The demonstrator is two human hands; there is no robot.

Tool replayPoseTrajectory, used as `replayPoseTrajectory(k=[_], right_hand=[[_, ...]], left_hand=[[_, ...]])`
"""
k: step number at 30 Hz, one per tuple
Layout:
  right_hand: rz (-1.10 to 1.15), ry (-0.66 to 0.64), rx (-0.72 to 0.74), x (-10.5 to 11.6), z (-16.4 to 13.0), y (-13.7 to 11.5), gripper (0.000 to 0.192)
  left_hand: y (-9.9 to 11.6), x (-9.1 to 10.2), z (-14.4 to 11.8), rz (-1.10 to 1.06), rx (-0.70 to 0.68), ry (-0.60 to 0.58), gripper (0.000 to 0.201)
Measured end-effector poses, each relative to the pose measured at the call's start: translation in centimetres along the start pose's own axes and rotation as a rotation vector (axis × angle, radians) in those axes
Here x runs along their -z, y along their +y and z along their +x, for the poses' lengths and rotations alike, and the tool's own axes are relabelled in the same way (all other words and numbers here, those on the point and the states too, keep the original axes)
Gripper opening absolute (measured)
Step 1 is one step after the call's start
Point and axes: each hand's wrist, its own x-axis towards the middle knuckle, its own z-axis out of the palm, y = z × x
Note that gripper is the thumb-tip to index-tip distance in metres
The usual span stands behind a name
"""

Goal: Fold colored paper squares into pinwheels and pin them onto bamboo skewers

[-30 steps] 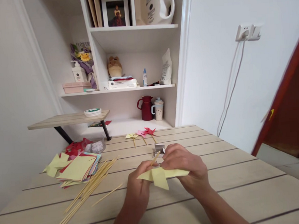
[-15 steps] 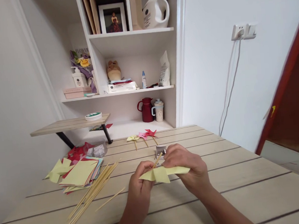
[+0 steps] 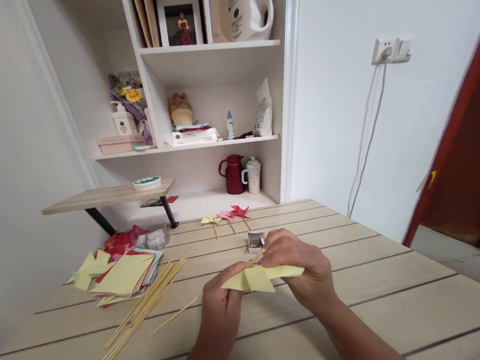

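Pale yellow folded paper pinwheel (image 3: 258, 278) is held just above the light wooden plank table (image 3: 395, 279), near its middle, between both hands. The left hand (image 3: 223, 304) is closed around the pinwheel's left side, with its fingers pinched together on the paper and on the thin wooden skewer (image 3: 257, 257) that rises at a slant from the pinwheel's centre. The right hand (image 3: 297, 266) is laid over the pinwheel's right side, its fingers curled and clamped on the paper near the skewer.

Just behind the hands, a small silver-grey open box (image 3: 256, 241) is set on the table. Further back, near the far edge, three finished paper pinwheels on sticks (image 3: 226, 216), one yellow, one pink and one red, are laid side by side. To the left, a loose bundle of bamboo skewers (image 3: 140, 313) is spread diagonally across the planks, with one skewer lying apart from the rest. Touching the bundle's upper end, a stack of coloured square paper sheets (image 3: 125, 273) with a yellow sheet on top is seen, and behind it red paper pieces (image 3: 121, 237) are heaped beside a clear plastic packet (image 3: 153, 238).
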Motion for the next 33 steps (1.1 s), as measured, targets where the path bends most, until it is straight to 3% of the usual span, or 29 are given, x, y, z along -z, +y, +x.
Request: replayPoseTrajectory(k=[7, 18, 26, 33], right_hand=[[0.019, 0.001, -0.005, -0.05, -0.24, 0.05, 0.016], [0.009, -0.005, -0.001, -0.1, -0.27, -0.01, 0.017], [0.016, -0.007, -0.003, -0.18, -0.07, -0.19, 0.014], [0.013, 0.006, 0.001, -0.27, -0.06, -0.22, 0.013]], left_hand=[[-0.7, 0.17, 0.03, 0.176, -0.295, 0.044, 0.03], [-0.08, 0.15, -0.27, 0.271, -0.337, 0.132, 0.041], [-0.1, 0.2, -0.43, 0.303, -0.362, 0.128, 0.05], [-0.29, -0.09, -0.47, 0.298, -0.372, 0.158, 0.043]])
